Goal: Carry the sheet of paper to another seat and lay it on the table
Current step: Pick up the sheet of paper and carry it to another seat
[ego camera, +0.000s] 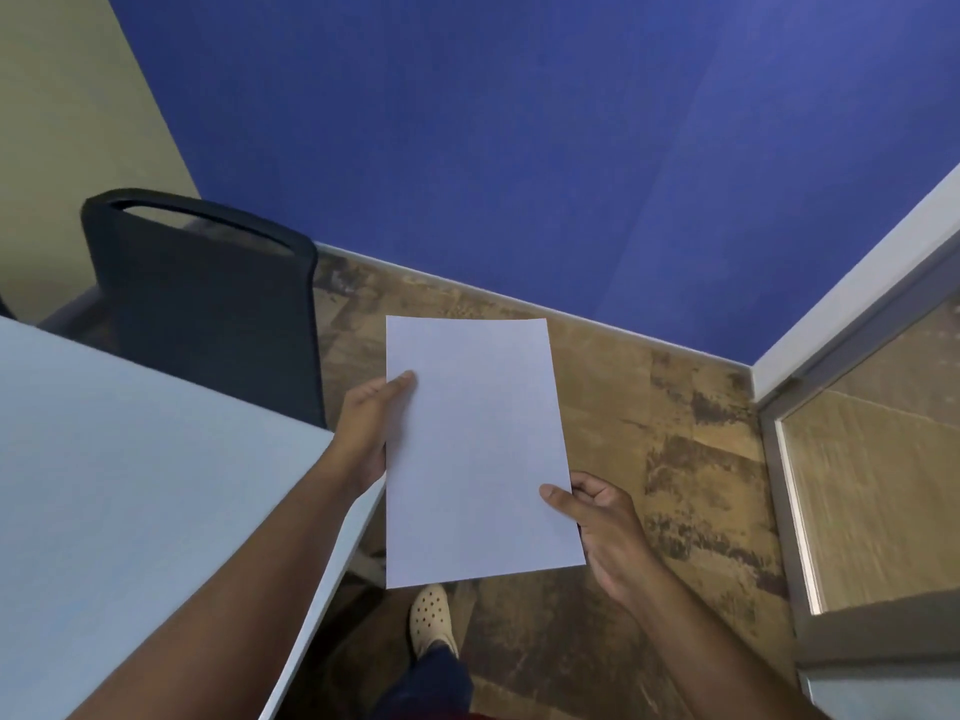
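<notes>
The left hand [371, 423] pinches the left edge of the sheet of paper [475, 449], thumb on top; the right hand [597, 522] grips its lower right edge. The sheet hangs in the air over the floor [675, 459], just beside the desk [130, 485] corner and near the chair [208, 304]. A hurried step could buckle it, or catch it on that corner.

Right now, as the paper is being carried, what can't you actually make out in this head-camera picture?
- Underside of the sheet of paper: faces away from the camera.
- Fingers of the left hand and right hand: mostly hidden beneath the sheet; only the thumbs show on top.
- Seat of the black chair: hidden by its backrest and the table.
- Table's far extent: cut off by the left edge.
- Second foot: only one shoe shows.
</notes>
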{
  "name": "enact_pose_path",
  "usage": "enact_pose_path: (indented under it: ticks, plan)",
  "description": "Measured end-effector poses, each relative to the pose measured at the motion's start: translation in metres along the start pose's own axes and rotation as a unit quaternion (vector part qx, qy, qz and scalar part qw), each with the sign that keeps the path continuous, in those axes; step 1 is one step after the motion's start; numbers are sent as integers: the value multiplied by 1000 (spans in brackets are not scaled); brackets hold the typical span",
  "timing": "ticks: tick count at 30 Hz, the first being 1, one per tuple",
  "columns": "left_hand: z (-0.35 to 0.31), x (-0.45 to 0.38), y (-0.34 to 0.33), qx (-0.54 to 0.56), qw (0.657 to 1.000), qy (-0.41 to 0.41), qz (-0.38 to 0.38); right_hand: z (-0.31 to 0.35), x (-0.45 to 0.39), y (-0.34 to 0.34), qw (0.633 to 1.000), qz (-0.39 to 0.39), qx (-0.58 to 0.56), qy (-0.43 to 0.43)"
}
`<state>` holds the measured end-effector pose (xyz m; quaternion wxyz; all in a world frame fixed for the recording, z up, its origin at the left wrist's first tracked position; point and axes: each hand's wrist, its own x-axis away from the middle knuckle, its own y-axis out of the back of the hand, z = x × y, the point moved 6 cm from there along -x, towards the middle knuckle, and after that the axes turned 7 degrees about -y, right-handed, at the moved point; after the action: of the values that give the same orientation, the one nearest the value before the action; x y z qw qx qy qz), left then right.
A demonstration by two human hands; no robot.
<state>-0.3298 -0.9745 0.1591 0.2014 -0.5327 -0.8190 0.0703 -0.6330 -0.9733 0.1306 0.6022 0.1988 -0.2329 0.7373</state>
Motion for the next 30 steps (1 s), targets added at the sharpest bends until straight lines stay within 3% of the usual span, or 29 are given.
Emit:
enact_pose_path:
  ticks: [11, 18, 24, 30]
  plan:
    - [-71, -209, -40, -21, 999, -5, -26, 153, -169, -35, 1000, -5, -20, 14]
    - [-84, -333, -34, -14, 996, -5, -89, 216, -305, -59, 1000, 27, 14, 2]
    - [-118, -424, -29, -18, 986, -26, -164, 286, -424, -94, 993, 99, 66, -6]
    - [-174, -471, 12, 19, 962, -66, -265, 364, -513, -179, 972, 196, 132, -3]
